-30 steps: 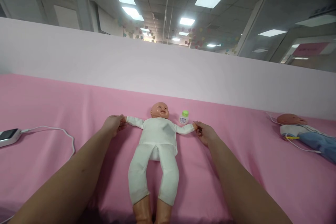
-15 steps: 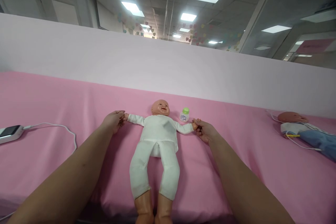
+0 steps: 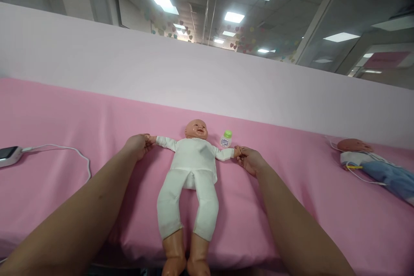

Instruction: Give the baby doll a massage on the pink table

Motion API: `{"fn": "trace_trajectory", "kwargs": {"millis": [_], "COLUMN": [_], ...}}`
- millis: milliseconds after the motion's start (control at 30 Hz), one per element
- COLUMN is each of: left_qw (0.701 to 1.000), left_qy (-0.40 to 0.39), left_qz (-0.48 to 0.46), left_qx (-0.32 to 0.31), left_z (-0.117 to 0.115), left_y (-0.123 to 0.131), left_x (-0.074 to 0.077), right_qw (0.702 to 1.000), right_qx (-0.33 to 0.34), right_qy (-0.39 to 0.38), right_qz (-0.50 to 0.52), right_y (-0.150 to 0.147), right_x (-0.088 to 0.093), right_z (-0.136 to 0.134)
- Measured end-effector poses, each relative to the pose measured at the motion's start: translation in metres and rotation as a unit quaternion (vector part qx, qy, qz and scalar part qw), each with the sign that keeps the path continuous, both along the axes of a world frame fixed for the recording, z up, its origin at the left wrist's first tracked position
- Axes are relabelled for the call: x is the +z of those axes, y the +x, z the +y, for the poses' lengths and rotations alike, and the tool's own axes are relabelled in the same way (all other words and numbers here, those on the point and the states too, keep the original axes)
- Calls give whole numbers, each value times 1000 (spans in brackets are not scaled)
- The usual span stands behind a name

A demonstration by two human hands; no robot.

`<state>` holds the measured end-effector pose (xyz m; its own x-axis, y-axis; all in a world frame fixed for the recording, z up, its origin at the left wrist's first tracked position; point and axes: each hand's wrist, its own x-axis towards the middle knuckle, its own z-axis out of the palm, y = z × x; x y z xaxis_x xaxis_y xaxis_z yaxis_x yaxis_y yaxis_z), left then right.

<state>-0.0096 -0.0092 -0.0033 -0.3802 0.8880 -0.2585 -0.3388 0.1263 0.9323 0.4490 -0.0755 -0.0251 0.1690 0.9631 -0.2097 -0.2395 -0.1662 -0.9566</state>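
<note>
A baby doll (image 3: 194,157) in a white top and white trousers lies face up, its head toward the wall and its arms spread to both sides. My left hand (image 3: 139,145) is closed around the doll's hand on the left of the view. On the other side, my right hand (image 3: 249,159) grips the doll's other hand between thumb and fingers. A small clear bottle (image 3: 226,139) with a green cap stands just beyond my right hand, near the doll's head.
Pink sheet (image 3: 291,181) covers the table. A white device (image 3: 10,156) with a cable lies at the left. At the right is a second doll (image 3: 371,164) in blue and white with tubing. A white wall (image 3: 194,77) runs behind.
The whole view has shifted and tilted slightly, bringing more of the doll's feet into sight. Both my hands keep their hold on the doll's hands.
</note>
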Motion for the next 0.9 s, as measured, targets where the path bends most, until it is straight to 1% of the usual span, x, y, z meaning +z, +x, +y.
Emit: {"fn": "trace_trajectory", "kwargs": {"millis": [167,267,367,433,533,667,733,800,900], "left_qw": [1000,999,998,997,997,998,999,999,999], "left_qy": [6,25,42,48,51,47,37,29,31], "left_qz": [-9,-4,8,15,16,6,0,-5,-14], "left_qx": [-12,-34,-54,-55,-48,-33,-25,-20,-28], "left_z": [-5,-11,-17,-18,-18,-15,-13,-11,-9], "left_y": [1,0,-1,0,1,3,2,2,0], "left_x": [5,8,10,10,9,7,5,4,2], "right_qw": [991,985,990,992,995,998,999,999,999], "right_qx": [99,134,117,100,72,4,-15,-11,20], "right_qy": [35,41,37,38,43,38,34,30,28], "right_qz": [88,101,75,58,52,41,36,36,43], "right_y": [15,20,18,15,12,11,11,12,15], "right_x": [-1,-3,-3,-2,-2,-5,-6,-5,-3], "right_z": [-5,-5,-5,-5,-3,3,5,5,-1]}}
